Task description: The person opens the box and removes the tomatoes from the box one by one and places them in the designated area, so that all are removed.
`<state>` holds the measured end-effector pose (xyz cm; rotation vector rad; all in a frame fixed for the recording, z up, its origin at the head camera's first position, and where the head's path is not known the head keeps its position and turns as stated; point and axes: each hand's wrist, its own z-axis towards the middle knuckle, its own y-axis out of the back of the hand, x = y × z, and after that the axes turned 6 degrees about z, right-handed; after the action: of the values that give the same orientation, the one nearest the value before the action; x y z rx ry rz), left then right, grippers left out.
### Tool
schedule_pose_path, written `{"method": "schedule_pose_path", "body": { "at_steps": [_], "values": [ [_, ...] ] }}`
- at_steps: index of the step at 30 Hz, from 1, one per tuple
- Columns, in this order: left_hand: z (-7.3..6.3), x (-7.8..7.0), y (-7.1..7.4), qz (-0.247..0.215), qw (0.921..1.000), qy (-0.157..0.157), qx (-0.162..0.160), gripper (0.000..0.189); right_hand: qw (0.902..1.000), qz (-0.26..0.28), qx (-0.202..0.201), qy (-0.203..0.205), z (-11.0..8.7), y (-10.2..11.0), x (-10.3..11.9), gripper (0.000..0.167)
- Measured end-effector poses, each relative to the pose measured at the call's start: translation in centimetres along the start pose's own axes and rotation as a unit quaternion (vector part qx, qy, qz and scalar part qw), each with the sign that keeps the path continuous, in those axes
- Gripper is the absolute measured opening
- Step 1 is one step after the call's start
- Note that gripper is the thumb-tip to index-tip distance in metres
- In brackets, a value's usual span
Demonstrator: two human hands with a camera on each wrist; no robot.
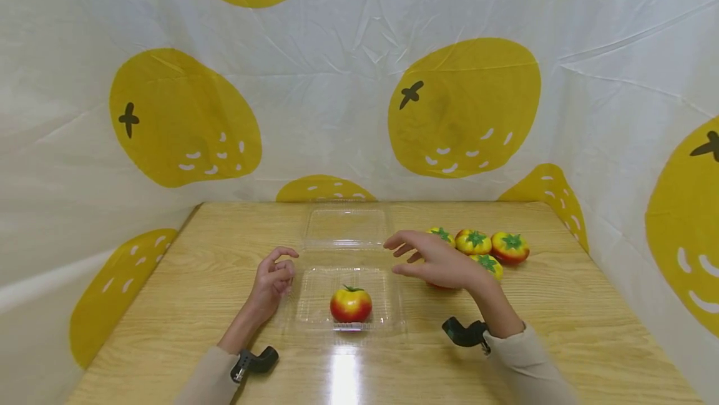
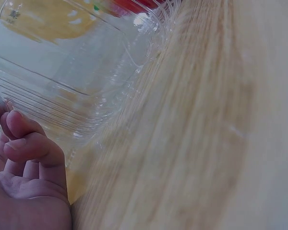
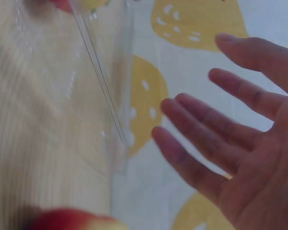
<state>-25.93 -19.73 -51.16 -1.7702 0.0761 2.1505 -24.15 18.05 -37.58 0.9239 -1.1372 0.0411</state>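
A hinged clear plastic container point(image 1: 313, 297) lies open on the table, its lid point(image 1: 347, 225) folded back toward the rear. One red and yellow tomato point(image 1: 351, 305) with a green stem sits in the base, near the front wall. At the container's left side, my left hand point(image 1: 271, 285) pinches the rim between curled fingers point(image 2: 26, 127). My right hand point(image 1: 440, 261) hovers right of the container with fingers apart, holding nothing. Behind and beneath it, several more tomatoes point(image 1: 510, 248) stand grouped, partly hidden by the hand.
The wooden table point(image 1: 562, 330) reaches back to a white curtain point(image 1: 331, 112) printed with yellow fruit, which also hangs at both sides. Black curved mounts point(image 1: 465, 332) are strapped to both wrists.
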Motion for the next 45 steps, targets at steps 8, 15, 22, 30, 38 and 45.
{"method": "schedule_pose_path", "body": {
  "at_steps": [8,15,22,30,38,45],
  "values": [
    [0.1,0.0,0.0,-0.001,1.0,-0.002,-0.002,0.036,0.997,0.04,0.056,-0.036,2.7,-2.1,0.6,0.046],
    [0.2,0.0,0.0,-0.007,1.0,0.007,0.001,0.036,0.9912,0.02,0.114,-0.064,4.6,-3.6,0.5,0.051],
    [0.1,-0.2,0.0,-0.008,0.9999,0.007,-0.003,0.034,0.9745,0.051,0.182,-0.121,6.1,-4.7,0.5,0.056],
    [0.2,-0.3,-0.1,-0.008,1.0,0.006,-0.002,0.036,0.9519,0.026,0.25,-0.175,7.0,-5.2,0.8,0.055],
    [0.0,-0.3,-0.2,-0.005,0.9999,0.008,-0.005,0.038,0.94,0.018,0.277,-0.198,7.7,-5.6,1.2,0.052],
    [0.0,-0.3,-0.2,0.001,0.9999,0.01,-0.008,0.037,0.9339,0.016,0.291,-0.207,8.0,-5.7,1.5,0.056]
  ]
}}
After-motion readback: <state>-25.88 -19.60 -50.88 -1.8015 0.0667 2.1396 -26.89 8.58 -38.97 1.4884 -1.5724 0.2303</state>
